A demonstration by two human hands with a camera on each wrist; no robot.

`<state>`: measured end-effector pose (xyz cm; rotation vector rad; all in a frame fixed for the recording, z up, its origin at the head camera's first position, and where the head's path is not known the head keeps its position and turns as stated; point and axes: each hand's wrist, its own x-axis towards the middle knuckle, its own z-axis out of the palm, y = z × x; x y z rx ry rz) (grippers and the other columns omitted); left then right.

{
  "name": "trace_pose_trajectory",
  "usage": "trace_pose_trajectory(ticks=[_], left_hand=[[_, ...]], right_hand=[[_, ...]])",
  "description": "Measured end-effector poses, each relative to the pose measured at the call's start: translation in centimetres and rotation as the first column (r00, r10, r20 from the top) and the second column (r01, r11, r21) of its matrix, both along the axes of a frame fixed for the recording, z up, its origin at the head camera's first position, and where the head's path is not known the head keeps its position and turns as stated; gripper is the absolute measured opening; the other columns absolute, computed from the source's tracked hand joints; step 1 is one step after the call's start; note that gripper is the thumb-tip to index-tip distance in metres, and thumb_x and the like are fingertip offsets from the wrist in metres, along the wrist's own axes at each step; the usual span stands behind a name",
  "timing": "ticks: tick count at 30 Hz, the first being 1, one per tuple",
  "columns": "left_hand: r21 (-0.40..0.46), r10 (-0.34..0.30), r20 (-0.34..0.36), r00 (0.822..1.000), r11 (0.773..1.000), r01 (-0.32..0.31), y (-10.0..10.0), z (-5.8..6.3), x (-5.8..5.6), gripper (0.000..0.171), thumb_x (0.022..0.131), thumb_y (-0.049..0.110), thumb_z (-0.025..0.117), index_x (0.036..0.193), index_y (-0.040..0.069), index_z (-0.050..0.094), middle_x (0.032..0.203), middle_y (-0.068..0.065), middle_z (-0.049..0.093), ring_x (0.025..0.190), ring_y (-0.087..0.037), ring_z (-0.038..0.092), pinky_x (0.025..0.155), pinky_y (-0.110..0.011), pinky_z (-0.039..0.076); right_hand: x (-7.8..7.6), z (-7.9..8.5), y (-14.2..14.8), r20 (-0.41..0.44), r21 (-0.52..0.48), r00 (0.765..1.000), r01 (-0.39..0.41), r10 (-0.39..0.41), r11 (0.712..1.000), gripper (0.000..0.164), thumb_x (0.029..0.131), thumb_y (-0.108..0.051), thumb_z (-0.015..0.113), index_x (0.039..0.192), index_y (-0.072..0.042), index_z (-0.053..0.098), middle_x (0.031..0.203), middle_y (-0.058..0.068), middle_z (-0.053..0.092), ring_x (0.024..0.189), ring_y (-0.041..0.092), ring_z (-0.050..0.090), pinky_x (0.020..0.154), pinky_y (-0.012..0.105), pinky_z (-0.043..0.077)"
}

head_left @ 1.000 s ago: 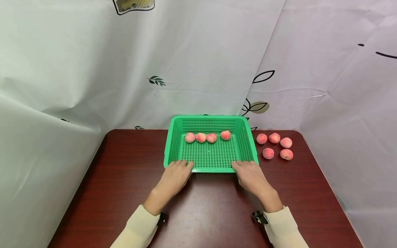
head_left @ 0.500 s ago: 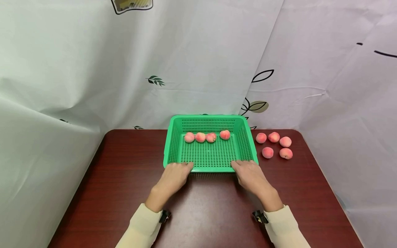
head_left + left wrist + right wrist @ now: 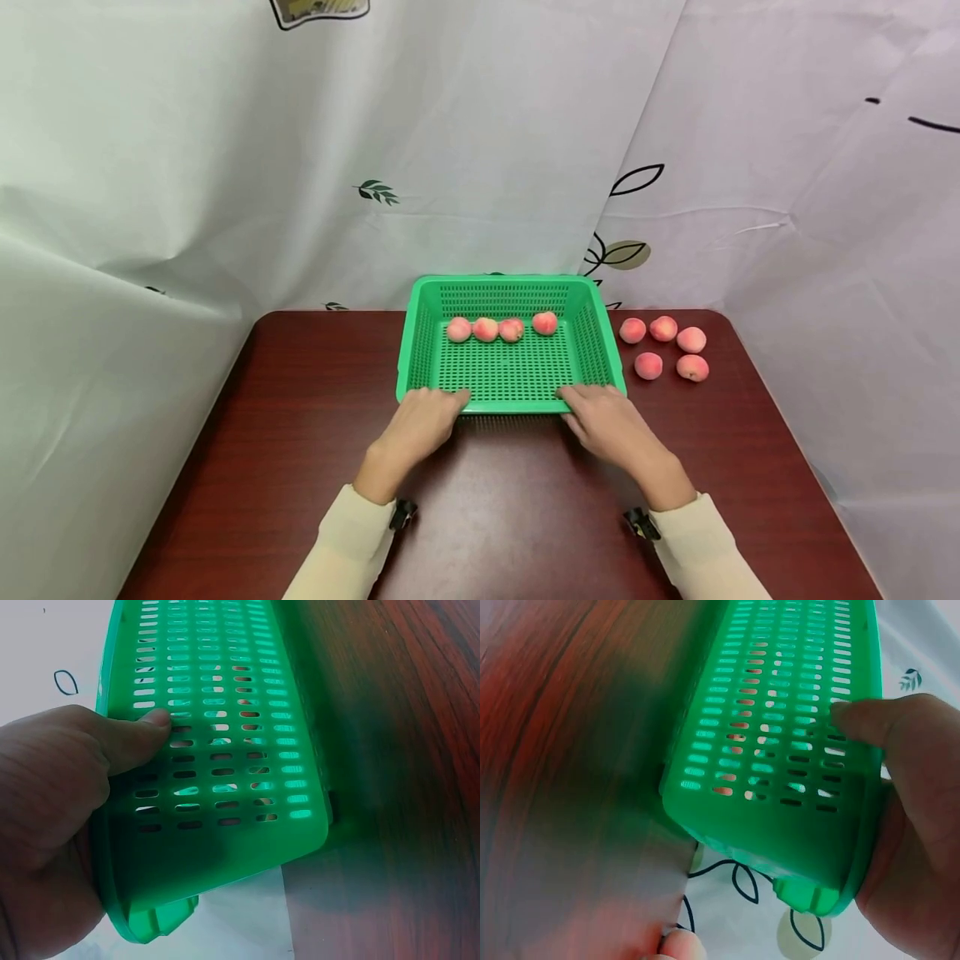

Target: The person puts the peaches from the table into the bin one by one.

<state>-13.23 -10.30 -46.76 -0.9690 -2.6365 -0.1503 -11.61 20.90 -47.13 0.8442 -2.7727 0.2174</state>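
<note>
A green plastic basket [image 3: 510, 406] with slotted walls stands at the back of the table. Toward its rear, several pink peaches [image 3: 486, 330] sit in a row on its floor. My left hand [image 3: 426, 421] grips the near rim at the left corner; in the left wrist view its thumb [image 3: 139, 739] lies against the outer wall. At the right corner my right hand [image 3: 603, 421] grips the same rim, its thumb [image 3: 877, 720] on the outer wall in the right wrist view. The other fingers go over the rim and are largely hidden.
Several more peaches [image 3: 648, 366] lie on the dark red-brown table [image 3: 315, 433], right of the basket. Pale printed cloth [image 3: 480, 150] hangs behind the table and along both sides. A black wrist strap [image 3: 641, 523] shows at the right cuff, with another at the left.
The right hand's thumb has come apart from the index finger and now shows lower on the near wall. Basket and peaches stay in place; the head view shifts slightly.
</note>
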Motion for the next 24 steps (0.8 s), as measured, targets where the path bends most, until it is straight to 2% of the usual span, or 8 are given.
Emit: trace_pose_trajectory(ticks=[4,7,15,20,24], left_hand=[[-0.001,-0.009,0.012,1.000,1.000,0.009,0.0,0.1,-0.1,0.040,0.080,-0.009,0.062,0.066,0.019,0.038,0.064,0.011,0.010,0.058,-0.008,0.012,0.048,-0.023,0.010],[-0.004,-0.013,0.000,1.000,1.000,0.013,0.0,0.3,-0.1,0.040,0.081,-0.007,0.063,0.066,0.019,0.038,0.063,0.011,0.010,0.056,-0.007,0.012,0.046,-0.023,0.010],[-0.005,-0.010,0.003,1.000,1.000,0.010,0.0,0.4,-0.3,0.040,0.083,-0.007,0.062,0.065,0.019,0.037,0.062,0.011,0.010,0.055,-0.007,0.012,0.047,-0.024,0.010],[-0.001,-0.010,0.006,1.000,1.000,0.010,0.0,0.3,-0.3,0.039,0.082,-0.006,0.062,0.065,0.019,0.038,0.061,0.011,0.011,0.054,-0.007,0.013,0.047,-0.024,0.010],[0.006,-0.008,0.022,1.000,1.000,0.007,0.0,0.2,-0.3,0.038,0.081,-0.007,0.062,0.064,0.018,0.038,0.058,0.010,0.015,0.052,-0.007,0.016,0.046,-0.025,0.011]], right_hand=[[0.2,0.0,0.5,-0.009,-0.015,1.000,-0.030,0.030,0.999,0.030,0.093,-0.020,0.075,0.119,-0.008,0.067,0.108,0.005,0.073,0.101,0.026,0.071,0.088,0.048,0.055],[0.3,0.1,0.9,-0.028,-0.038,0.998,-0.058,0.057,0.998,0.033,0.092,-0.020,0.075,0.121,-0.006,0.068,0.110,0.008,0.073,0.103,0.028,0.070,0.092,0.049,0.055],[0.2,1.1,2.8,-0.116,-0.131,0.985,-0.142,0.127,0.981,0.037,0.088,-0.021,0.078,0.119,-0.003,0.068,0.114,0.012,0.070,0.109,0.031,0.067,0.094,0.050,0.054],[-0.4,2.5,5.1,-0.161,-0.158,0.982,-0.121,0.096,0.980,0.044,0.090,-0.024,0.074,0.127,-0.001,0.066,0.130,0.017,0.066,0.122,0.034,0.061,0.099,0.055,0.049],[-1.0,3.5,7.0,-0.192,-0.185,0.979,-0.104,0.068,0.977,0.049,0.095,-0.028,0.068,0.135,0.000,0.062,0.140,0.019,0.060,0.129,0.035,0.056,0.105,0.053,0.042]])
